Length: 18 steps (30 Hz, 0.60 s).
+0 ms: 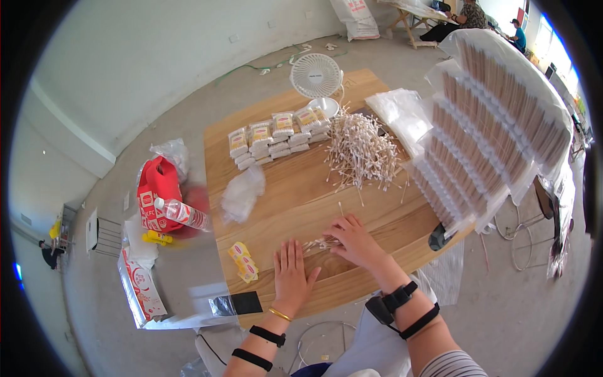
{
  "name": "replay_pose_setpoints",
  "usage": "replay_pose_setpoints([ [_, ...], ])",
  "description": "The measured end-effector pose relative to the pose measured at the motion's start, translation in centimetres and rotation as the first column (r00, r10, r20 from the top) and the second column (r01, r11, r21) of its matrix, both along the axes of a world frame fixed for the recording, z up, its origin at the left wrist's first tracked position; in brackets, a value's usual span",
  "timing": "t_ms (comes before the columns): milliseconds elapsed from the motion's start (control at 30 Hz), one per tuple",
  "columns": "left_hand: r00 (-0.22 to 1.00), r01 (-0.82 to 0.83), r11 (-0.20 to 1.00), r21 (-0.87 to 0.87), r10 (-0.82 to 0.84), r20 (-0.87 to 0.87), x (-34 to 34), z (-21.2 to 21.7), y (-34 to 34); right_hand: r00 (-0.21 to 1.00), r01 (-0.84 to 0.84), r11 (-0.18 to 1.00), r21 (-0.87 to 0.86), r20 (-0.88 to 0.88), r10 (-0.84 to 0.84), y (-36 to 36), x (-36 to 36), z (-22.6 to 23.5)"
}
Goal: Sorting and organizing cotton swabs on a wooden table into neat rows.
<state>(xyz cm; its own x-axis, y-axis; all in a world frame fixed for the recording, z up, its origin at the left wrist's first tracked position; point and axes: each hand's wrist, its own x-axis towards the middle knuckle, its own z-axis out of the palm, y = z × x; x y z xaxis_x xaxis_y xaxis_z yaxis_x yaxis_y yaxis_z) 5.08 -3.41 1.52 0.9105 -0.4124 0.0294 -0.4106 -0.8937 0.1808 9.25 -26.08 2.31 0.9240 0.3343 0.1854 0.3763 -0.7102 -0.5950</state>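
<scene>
Head view, lower centre: the left hand lies flat, grip unfolded, seemingly fencing the loose swabs, while the right hand covers some, grip impossible to tell.

- Seemingly a small packing workshop, centred on a wooden table.
- On the table: a heap of loose cotton swabs, stacked filled packets.
- At its right: large bagged bundles of sticks.
- Beyond its far right: a seated person.
- Around it: bare grey floor.
</scene>
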Motion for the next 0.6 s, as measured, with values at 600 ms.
replay_pose_setpoints([
  [600, 0.998, 0.055, 0.998, 0.02, -0.055, 0.011, -2.8, 0.0, -0.6, 0.992, -0.08, 0.997, 0.01, 0.096, 0.079, 4.7, 1.0, -0.9],
])
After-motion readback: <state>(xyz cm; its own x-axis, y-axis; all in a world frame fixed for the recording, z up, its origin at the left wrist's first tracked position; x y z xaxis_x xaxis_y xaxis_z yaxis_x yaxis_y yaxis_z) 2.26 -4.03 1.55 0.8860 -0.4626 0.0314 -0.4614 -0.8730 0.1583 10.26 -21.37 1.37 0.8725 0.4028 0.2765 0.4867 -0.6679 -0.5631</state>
